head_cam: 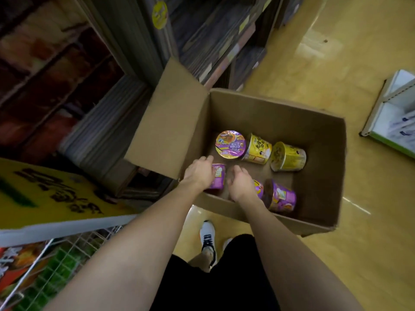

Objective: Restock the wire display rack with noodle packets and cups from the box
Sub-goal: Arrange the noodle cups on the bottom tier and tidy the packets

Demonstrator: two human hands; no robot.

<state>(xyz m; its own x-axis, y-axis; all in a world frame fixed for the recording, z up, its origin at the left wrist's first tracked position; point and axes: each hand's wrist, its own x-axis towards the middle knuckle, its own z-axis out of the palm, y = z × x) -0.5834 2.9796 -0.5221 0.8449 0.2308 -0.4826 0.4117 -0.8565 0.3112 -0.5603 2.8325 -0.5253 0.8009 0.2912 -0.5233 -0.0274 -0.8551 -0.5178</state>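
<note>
Left hand (200,171) on purple cup (218,177), right hand (240,184) beside — inside box (314,122)

Bare forearms, black shorts (215,283), white sneakers (207,240)

Box (280,113) open on top; bare floor between scattered cups (230,144); walls hem the sides.

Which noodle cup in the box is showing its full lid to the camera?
The purple cup at the box's far left, beside a yellow cup; the other cups show mostly their sides.
</note>
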